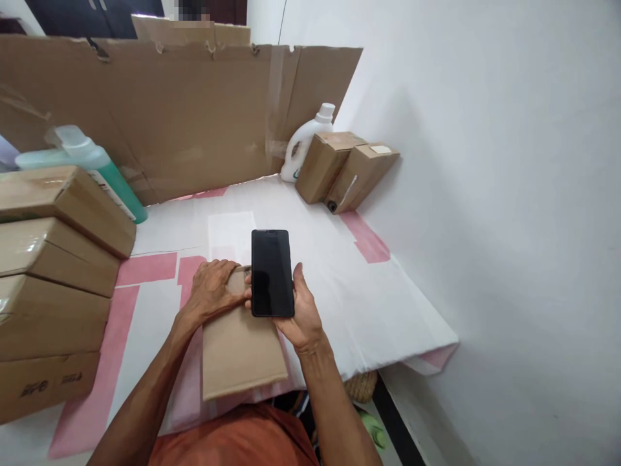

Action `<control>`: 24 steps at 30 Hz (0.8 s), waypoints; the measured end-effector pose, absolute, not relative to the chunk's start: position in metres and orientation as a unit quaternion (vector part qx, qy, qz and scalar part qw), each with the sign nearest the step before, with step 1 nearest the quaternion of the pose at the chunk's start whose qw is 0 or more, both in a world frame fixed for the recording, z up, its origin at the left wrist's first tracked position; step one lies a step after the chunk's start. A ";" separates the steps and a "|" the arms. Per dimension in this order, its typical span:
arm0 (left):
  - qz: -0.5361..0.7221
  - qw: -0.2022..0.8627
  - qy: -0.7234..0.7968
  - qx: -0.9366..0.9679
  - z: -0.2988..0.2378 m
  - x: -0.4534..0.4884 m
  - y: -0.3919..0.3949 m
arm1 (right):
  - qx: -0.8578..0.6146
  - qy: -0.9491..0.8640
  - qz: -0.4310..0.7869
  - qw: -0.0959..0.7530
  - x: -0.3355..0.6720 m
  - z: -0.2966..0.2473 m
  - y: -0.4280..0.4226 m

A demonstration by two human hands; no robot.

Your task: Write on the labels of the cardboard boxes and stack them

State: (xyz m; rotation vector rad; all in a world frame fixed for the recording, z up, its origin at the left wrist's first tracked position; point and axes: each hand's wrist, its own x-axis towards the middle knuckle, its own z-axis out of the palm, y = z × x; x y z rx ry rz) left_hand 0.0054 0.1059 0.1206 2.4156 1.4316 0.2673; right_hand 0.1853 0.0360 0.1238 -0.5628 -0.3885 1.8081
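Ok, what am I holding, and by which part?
Your right hand holds the phone by its lower half, from beneath; your left hand rests on the far end of the cardboard box.

A stack of cardboard boxes (53, 317) rises at the left, beside a bottle of teal liquid (115, 176). A tall cardboard panel (194, 116) spans the back. By its right end, a white handled jug (310, 131) stands behind two cardboard cartons (317, 167) near the white wall (495, 194).
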 end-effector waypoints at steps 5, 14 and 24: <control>0.102 0.167 0.498 0.845 0.121 0.006 0.105 | -0.240 -0.145 0.787 0.550 0.186 0.118 0.034; 0.100 0.172 0.503 0.841 0.120 0.006 0.105 | -0.238 -0.135 0.796 0.539 0.187 0.121 0.034; 0.107 0.166 0.499 0.844 0.117 0.005 0.105 | -0.234 -0.131 0.790 0.551 0.188 0.119 0.035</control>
